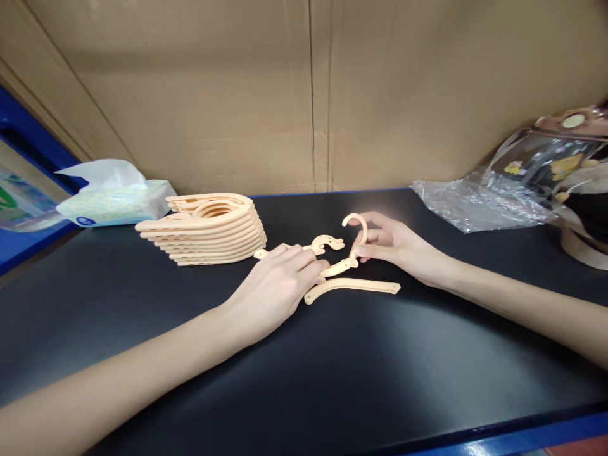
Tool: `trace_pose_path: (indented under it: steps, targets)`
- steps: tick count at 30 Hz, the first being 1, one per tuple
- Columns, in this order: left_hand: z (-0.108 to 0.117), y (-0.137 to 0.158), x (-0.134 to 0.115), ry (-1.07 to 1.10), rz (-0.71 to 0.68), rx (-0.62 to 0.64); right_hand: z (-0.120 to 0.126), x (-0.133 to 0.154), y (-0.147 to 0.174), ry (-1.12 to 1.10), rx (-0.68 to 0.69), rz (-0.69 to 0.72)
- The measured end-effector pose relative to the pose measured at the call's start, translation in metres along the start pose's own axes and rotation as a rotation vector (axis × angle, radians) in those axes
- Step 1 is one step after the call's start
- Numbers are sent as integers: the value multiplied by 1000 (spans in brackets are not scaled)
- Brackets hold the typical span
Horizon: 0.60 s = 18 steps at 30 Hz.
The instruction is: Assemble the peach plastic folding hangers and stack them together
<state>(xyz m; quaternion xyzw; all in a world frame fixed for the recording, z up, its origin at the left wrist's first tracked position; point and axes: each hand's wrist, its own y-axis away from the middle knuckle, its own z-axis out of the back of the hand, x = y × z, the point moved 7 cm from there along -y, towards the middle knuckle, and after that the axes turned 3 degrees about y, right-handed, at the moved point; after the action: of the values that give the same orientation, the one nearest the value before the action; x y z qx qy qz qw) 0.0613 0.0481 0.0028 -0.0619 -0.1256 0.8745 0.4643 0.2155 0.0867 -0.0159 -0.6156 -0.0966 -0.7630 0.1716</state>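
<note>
My right hand [387,244] pinches a cream plastic hanger hook [365,229], holding it upright with its curve at the top. At its base the hook meets a short hanger arm [339,268], whose left end goes under the fingers of my left hand [280,278]. Those fingers are curled down over the arm, and their tips are partly hidden. Behind them lies another cream hanger piece [327,242] with a curved, notched end; its left tip sticks out beyond my knuckles. A loose curved hanger arm [354,285] rests on the table just in front.
Folded cream hangers [209,234] are stacked at the left on the black table [380,380]. A tissue pack [114,196] stands farther left. Crumpled clear plastic [489,202] and a transparent bag [546,158] lie at the right. Cardboard [237,95] forms the back wall.
</note>
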Motion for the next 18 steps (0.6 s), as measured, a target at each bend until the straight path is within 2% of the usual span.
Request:
trace_pose_path:
  steps: [7,18]
  targets:
    - [-2,-1,-2,-71,-7,4,-2,4,1,-10,-20,23]
    - [-3,0,-2,-39,-18,14,-2,2,1,19,-16,21]
